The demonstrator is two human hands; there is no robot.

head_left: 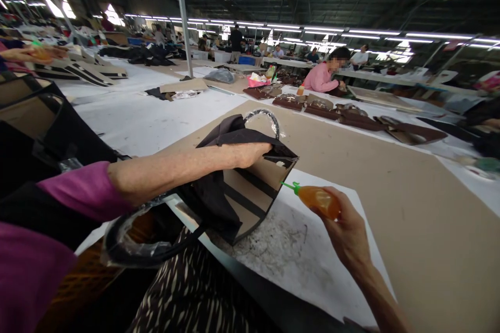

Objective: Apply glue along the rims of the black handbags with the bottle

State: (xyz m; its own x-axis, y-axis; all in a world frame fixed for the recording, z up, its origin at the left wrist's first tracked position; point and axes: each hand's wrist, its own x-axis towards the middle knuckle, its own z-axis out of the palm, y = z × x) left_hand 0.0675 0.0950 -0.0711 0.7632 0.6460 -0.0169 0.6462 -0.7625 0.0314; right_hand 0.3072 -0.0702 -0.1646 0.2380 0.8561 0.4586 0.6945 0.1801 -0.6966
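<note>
A black handbag (219,187) with a beige, dark-striped panel (250,192) lies tilted at the table edge. Its loops are wrapped in clear plastic: one handle (262,112) stands up at the far side, another handle (152,257) hangs near my lap. My left hand (253,155) is closed on the bag's upper edge, its fingertips hidden by dark fabric. In my right hand (346,223) is a squeeze bottle (318,200) of orange-brown liquid with a green nozzle. The nozzle tip points left, close to the striped panel's edge.
White paper (289,239) with dark smudges lies under the bag, on a brown board (414,208). Black bags (50,119) stand at left. Brown bag pieces (320,106) line the far side, near a person in pink (322,78). Another person's hands (35,54) work at far left.
</note>
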